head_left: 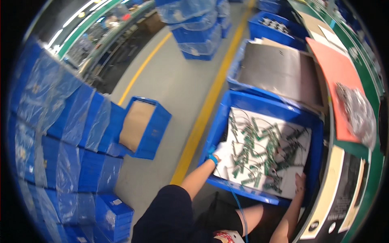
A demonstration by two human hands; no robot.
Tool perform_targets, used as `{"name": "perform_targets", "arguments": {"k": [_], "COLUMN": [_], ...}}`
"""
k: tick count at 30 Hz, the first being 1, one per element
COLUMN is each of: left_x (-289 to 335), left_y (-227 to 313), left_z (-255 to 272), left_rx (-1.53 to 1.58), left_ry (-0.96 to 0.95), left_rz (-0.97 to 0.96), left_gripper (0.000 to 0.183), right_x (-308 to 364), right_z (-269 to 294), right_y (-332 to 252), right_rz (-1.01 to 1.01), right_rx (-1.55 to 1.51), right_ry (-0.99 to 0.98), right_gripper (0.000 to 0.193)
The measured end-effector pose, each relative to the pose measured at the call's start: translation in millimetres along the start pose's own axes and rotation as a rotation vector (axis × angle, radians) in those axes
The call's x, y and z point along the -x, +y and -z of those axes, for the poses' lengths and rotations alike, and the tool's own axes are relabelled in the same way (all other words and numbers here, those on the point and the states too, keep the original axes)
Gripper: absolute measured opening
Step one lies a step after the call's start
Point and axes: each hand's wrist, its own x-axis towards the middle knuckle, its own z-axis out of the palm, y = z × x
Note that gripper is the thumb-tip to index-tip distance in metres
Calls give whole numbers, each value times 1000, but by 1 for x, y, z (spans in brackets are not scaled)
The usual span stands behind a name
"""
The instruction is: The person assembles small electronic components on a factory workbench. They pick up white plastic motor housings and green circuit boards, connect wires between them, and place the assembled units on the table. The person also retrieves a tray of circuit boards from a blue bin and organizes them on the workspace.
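Note:
Inside a large blue bin (259,99) lies a white sheet (300,152) strewn with several small green circuit boards (269,152) that have thin dark wires. My left hand (221,151) wears a white glove and grips the sheet's left edge; its fingertips blend into the white. A blue wristband (212,158) circles that wrist, and a blue coiled cord (239,202) hangs down from it. At the sheet's lower right edge, my bare right hand (300,183) is closed on the border, its fingers partly hidden.
Beyond the bin sits another blue bin topped with a grey metallic sheet (275,69). On the green workbench (356,154) at right lie an orange mat (338,77) and a plastic bag (358,111). Wrapped blue crates (65,137) stack up at left; a single crate (152,129) stands on the floor.

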Motion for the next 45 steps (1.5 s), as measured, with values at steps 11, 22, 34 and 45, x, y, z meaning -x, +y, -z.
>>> {"name": "perform_targets", "arguments": {"k": [11, 22, 34, 45], "left_x": [41, 64, 90, 120], "left_y": [89, 129, 200, 220], "left_z": [5, 2, 11, 28], "left_rx": [241, 160, 75, 139], "left_ry": [-152, -162, -195, -90], "left_rz": [36, -58, -9, -8], "left_gripper": [16, 15, 27, 27], "right_x": [63, 97, 131, 144], "right_z": [17, 40, 78, 118], "right_y": [-50, -93, -141, -121], "right_rz": [315, 398, 210, 366], "right_rx": [248, 163, 55, -29], "right_ry": [181, 195, 34, 75], "right_gripper": [24, 21, 26, 22]}}
